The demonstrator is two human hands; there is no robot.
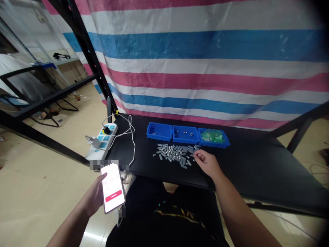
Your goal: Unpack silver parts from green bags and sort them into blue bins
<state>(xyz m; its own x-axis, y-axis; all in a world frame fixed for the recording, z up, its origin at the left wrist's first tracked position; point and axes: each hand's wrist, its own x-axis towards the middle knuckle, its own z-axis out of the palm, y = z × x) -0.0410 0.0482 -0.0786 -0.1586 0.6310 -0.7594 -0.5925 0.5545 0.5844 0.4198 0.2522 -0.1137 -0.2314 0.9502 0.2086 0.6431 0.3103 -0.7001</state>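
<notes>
Fairly dim, soft light here, with the phone screen (113, 188) glowing washed-out white, glare streaking the floor (95, 236), the right corners falling into black, frame edges stretching and blurring, and small pixelated blocks around the phone.

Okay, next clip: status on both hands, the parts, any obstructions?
Left hand gripping phone. Right hand at right edge of metal parts pile, grip unclear. Blue bins behind pile; nothing visibly blocking right hand.

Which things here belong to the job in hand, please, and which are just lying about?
Apparently in use:
metal parts at the right hand
three blue trays
smartphone in the left hand

Apparently just around:
power strip
white cable
striped sheet
</notes>
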